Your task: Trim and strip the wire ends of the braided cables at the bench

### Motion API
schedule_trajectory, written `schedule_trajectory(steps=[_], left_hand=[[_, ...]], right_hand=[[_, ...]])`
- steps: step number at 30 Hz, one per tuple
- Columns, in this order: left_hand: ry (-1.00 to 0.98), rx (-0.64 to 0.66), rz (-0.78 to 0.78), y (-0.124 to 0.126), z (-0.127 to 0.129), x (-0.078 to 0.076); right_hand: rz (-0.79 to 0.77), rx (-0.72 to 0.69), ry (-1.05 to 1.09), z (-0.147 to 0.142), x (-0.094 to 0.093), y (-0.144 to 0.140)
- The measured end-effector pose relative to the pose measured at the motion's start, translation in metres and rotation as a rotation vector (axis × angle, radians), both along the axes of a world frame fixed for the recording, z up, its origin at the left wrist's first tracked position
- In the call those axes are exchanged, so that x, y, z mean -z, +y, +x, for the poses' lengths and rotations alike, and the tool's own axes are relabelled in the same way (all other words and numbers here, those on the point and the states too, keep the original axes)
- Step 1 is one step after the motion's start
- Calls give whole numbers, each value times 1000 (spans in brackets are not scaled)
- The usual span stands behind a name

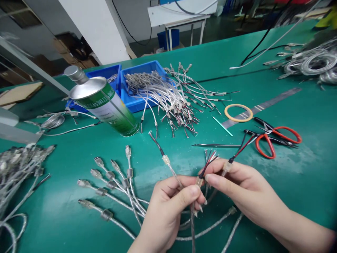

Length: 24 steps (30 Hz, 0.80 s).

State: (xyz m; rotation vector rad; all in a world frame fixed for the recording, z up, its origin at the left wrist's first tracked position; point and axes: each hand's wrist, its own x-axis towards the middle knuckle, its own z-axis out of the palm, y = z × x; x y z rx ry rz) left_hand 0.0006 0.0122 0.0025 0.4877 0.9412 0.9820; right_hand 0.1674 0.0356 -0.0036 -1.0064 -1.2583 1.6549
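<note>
My left hand (175, 207) is closed on a clear-jacketed cable (193, 225), its thumb pressing the pale collar below the bared red, black and white wires. Another cable (172, 170) sticks out past its fingers, with its wire ends pointing up. The thumb and forefinger of my right hand (237, 189) pinch close to the same collar, and a cable with a pale collar (227, 166) and red and black wires passes through its fingers. Several USB plugs (128, 151) on braided cables fan out to the left of my hands.
Scissors with red handles (265, 146), tweezers (216, 145), a ruler (279, 100) and a tape ring (238, 113) lie at right. Behind stand a green-white can (110, 109) and a blue bin (139, 103) heaped with short cables. Cable bundles (18, 172) lie at far left, coils (316, 63) at far right.
</note>
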Motion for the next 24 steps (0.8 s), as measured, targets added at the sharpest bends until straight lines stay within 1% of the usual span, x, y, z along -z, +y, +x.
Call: schedule_trajectory(steps=[4,12,18,21,24], left_hand=[[-8,38,6,0,-1,1],[0,127,-10,0,-3,3],[-58,194,-30,-2,-4,7],[-52,192,-17,-1,-3,9],[-60,184,10,0,-3,9]], right_hand=[[-12,-7,-4,0,-1,0],[59,-23,-98,-1,-6,2],[-9,-64,-59,0,-6,3],[-50,-72,-19,1,-4,4],[-35,-79,19,2,-3,5]])
